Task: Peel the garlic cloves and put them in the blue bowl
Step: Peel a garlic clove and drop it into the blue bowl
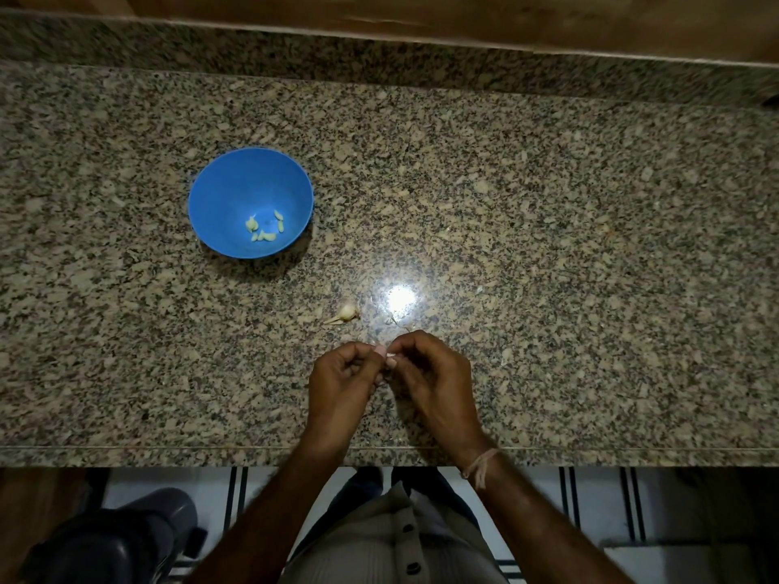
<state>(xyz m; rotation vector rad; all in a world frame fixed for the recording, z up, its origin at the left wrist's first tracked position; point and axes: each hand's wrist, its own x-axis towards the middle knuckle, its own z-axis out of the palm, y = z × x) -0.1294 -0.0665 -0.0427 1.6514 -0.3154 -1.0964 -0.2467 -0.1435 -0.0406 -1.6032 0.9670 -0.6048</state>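
A blue bowl (pixel 236 183) stands on the granite counter (pixel 548 229), left of centre, with several pale peeled cloves (pixel 264 228) at its bottom. One unpeeled garlic clove (pixel 345 314) with a dry tail lies on the counter, just beyond my hands. My left hand (pixel 341 379) and my right hand (pixel 430 373) meet near the counter's front edge. Their fingertips pinch a small garlic clove (pixel 388 357) between them; only a sliver of it shows.
A bright lamp reflection (pixel 400 299) glares on the counter close to the hands. A small scrap of skin (pixel 394 320) lies beside it. A raised granite ledge (pixel 379 56) runs along the back. A dark round bin (pixel 122 537) stands on the floor at lower left.
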